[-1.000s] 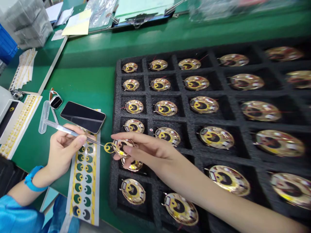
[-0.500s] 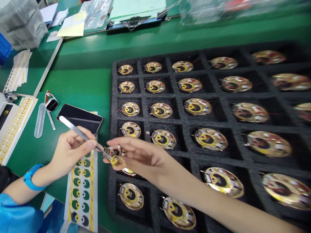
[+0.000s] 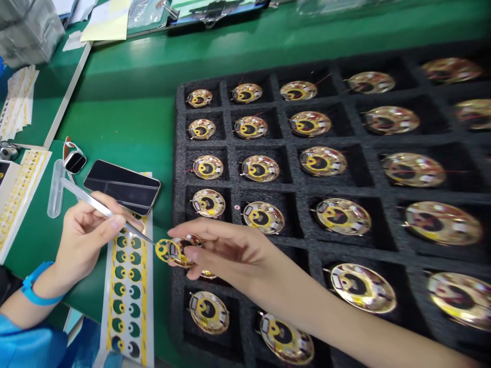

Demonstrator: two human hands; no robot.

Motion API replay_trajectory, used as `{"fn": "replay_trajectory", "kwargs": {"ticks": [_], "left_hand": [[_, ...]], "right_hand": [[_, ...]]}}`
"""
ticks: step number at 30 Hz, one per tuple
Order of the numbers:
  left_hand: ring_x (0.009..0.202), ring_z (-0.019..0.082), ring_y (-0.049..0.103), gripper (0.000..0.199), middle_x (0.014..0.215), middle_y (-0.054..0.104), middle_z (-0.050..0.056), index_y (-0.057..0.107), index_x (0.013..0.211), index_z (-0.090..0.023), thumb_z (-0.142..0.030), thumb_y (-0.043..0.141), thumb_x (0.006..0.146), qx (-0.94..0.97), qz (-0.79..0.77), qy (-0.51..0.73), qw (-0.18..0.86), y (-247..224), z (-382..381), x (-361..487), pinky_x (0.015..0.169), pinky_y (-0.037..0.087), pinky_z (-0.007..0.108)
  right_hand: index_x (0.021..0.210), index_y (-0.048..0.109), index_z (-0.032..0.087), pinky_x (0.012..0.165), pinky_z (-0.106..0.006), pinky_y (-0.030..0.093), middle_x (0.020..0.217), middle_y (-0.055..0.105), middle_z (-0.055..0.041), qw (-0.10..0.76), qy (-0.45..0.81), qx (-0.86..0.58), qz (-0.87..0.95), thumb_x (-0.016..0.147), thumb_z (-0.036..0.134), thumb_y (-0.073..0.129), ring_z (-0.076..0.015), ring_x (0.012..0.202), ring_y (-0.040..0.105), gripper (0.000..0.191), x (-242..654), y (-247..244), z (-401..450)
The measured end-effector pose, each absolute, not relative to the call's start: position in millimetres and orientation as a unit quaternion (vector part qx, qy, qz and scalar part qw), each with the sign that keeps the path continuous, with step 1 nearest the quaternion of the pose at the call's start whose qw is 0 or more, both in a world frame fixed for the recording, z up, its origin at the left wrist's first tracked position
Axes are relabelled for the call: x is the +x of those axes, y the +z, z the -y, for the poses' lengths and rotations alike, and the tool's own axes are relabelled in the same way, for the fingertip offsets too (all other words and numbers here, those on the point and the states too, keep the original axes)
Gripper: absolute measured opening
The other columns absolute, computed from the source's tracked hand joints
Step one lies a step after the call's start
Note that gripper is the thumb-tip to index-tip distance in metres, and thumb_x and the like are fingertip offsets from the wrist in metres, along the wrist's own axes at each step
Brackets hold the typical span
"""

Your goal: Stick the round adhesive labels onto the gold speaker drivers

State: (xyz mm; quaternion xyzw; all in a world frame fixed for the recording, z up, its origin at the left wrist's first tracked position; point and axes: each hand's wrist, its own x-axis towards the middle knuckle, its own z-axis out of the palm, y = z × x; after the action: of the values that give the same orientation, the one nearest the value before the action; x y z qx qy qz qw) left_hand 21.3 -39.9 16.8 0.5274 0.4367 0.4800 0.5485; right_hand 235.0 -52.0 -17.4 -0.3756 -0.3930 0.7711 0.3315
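My left hand, with a blue wristband, is closed around metal tweezers. Their tips meet a yellow ring-shaped sticker, which stands out at the left edge of a shiny gold oval part with electronics. Whether the sticker touches that part I cannot tell. My right hand grips the gold part between thumb and fingers, above the left side of a black foam tray. Below my left hand lies a sheet of yellow stickers with dark cut-out shapes.
Similar gold parts sit in the tray's compartments. A phone, a smartwatch and a clear plastic case lie to the left. More sticker sheets are at the far left. A clipboard and papers lie at the back.
My left hand and the tweezers have drawn left, away from my right hand. The yellow sticker has shifted from in front of the right fingers to the gold part's left edge. The view has moved slightly.
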Motion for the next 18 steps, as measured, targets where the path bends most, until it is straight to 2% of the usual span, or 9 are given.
{"fn": "replay_trajectory", "kwargs": {"ticks": [5,11,18], "left_hand": [[0.068,0.019,0.075,0.003,0.074,0.078,0.000,0.069,0.086,-0.023,-0.024,0.071,0.085,0.537,-0.429,0.479,0.546,16.4,40.8,20.8,0.064,0.064,0.031],[0.064,0.019,0.074,0.007,0.069,0.076,-0.001,0.067,0.083,-0.024,-0.029,0.073,0.084,0.561,-0.438,0.471,0.521,17.5,39.7,21.6,0.063,0.064,0.033],[0.068,0.018,0.074,0.006,0.073,0.077,0.000,0.067,0.084,-0.022,-0.024,0.072,0.084,0.529,-0.441,0.459,0.561,16.5,44.5,22.1,0.067,0.062,0.029]], "right_hand": [[0.084,0.075,0.025,0.053,-0.014,0.056,0.075,0.067,0.0032,0.334,0.779,-0.377,0.372,0.076,0.019,0.072,-0.0080,0.063,0.063,0.011,234.6,-16.5,51.5],[0.086,0.076,0.027,0.051,-0.016,0.055,0.075,0.068,0.0036,0.364,0.755,-0.381,0.390,0.077,0.021,0.072,-0.0059,0.052,0.056,0.012,230.7,-21.9,57.6],[0.083,0.071,0.025,0.047,-0.018,0.049,0.072,0.066,0.0033,0.316,0.737,-0.423,0.422,0.073,0.021,0.070,-0.0074,0.050,0.053,0.011,230.6,-11.5,55.0]]}}
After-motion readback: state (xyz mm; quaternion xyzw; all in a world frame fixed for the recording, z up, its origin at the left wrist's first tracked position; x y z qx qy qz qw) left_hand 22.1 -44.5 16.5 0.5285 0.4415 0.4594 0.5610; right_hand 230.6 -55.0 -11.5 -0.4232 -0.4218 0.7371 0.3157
